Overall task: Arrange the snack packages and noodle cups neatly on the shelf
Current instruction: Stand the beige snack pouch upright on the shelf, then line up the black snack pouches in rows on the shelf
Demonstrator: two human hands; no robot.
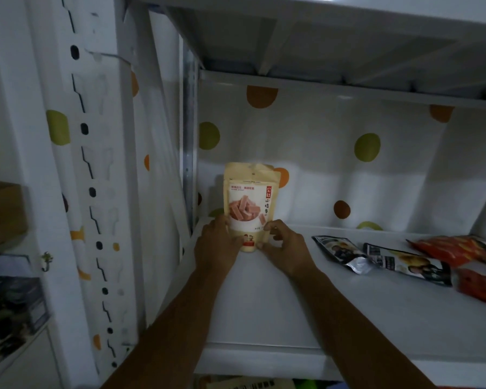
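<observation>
A beige stand-up snack pouch (249, 197) with pink sticks pictured on it stands upright at the back left of the white shelf (264, 304). My left hand (216, 242) holds its lower left edge. My right hand (284, 245) pinches its lower right corner between thumb and fingers. Two black snack packets (340, 251) (407, 262) lie flat to the right. Red snack packets (458, 248) (480, 287) lie flat at the far right. No noodle cups are in view.
A white shelf upright with slots (96, 220) stands at the left. The shelf above (320, 37) hangs low overhead. A polka-dot backing (348, 164) covers the rear. A cardboard box (3, 211) sits at far left.
</observation>
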